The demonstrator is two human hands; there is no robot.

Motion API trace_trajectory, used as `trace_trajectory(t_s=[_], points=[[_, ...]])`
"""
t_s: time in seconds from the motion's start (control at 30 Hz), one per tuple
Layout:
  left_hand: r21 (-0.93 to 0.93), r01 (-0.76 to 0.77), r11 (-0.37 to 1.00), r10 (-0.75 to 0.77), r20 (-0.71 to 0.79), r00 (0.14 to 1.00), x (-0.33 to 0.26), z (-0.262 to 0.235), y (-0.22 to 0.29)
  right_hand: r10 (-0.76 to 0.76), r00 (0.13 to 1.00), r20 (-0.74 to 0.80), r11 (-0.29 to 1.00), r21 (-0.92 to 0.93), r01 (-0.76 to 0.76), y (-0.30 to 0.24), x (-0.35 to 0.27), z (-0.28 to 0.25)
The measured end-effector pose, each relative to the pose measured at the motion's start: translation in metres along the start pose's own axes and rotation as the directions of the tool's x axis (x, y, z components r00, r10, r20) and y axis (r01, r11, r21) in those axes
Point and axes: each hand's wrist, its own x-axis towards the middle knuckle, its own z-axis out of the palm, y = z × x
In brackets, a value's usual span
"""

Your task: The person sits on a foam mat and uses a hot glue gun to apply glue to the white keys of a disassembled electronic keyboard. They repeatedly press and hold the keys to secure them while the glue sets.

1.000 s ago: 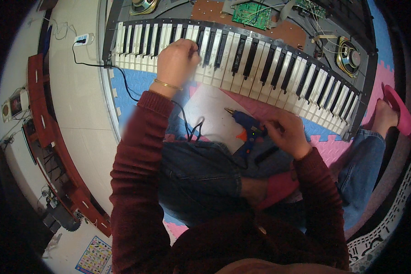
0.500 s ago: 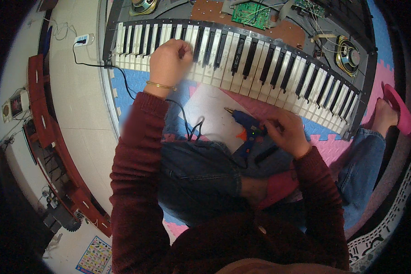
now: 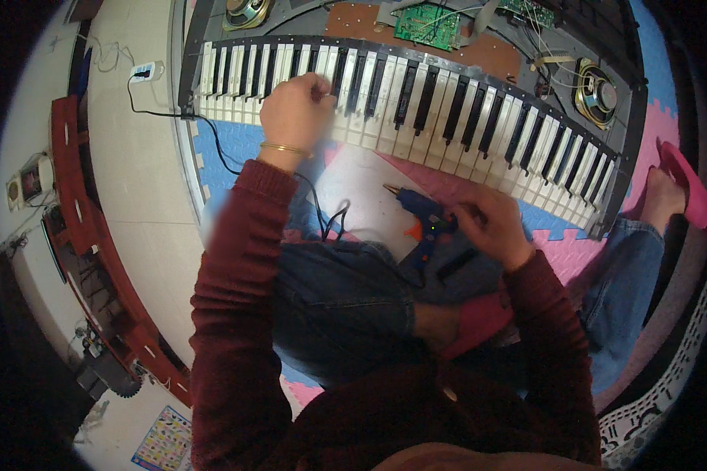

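An opened electronic keyboard lies before me, its long row of white and black keys facing me. My left hand is over the keys left of the middle, fingers curled closed; whatever the fingertips grip there is hidden. A blue hot glue gun with a copper-coloured nozzle and an orange trigger rests over a white sheet, nozzle toward the far left. At its rear end is my right hand, thumb and fingers pinched together. I cannot make out what is between them.
Green circuit boards, loose wires and a round speaker sit exposed in the casing behind the keys. A black cable runs from a white power strip across the foam mat. My crossed legs are close below.
My left hand has shifted slightly toward me and to the right over the keys, still curled. The right hand and the glue gun stay nearly where they were.
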Motion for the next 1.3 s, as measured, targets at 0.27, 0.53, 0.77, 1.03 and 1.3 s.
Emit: trace_trajectory(t_s=[0.27, 0.53, 0.77, 1.03, 1.3], points=[[-0.852, 0.393, -0.345, -0.649, 0.519, 0.555, -0.077, -0.018, -0.004, 0.052, 0.997, -0.061, 0.994, 0.097, -0.046, -0.033, 0.048, -0.008], [-0.616, 0.141, -0.775, -0.48, 0.719, 0.503, -0.075, 0.032, 0.012, 0.275, 0.958, -0.075, 0.86, 0.465, -0.21, -0.077, 0.086, 0.021], [-0.648, 0.071, -0.758, -0.441, 0.591, 0.676, -0.063, 0.03, 0.039, 0.311, 0.948, -0.068, 0.879, 0.4, -0.259, -0.085, 0.104, 0.031], [-0.54, -0.126, -0.832, -0.482, 0.591, 0.647, -0.05, 0.029, 0.039, 0.259, 0.964, -0.065, 0.896, 0.389, -0.215, -0.083, 0.13, 0.05], [-0.675, -0.07, -0.734, -0.446, 0.402, 0.799, -0.048, 0.085, 0.019, 0.245, 0.969, -0.026, 0.937, 0.264, -0.23, -0.059, 0.164, 0.064]])
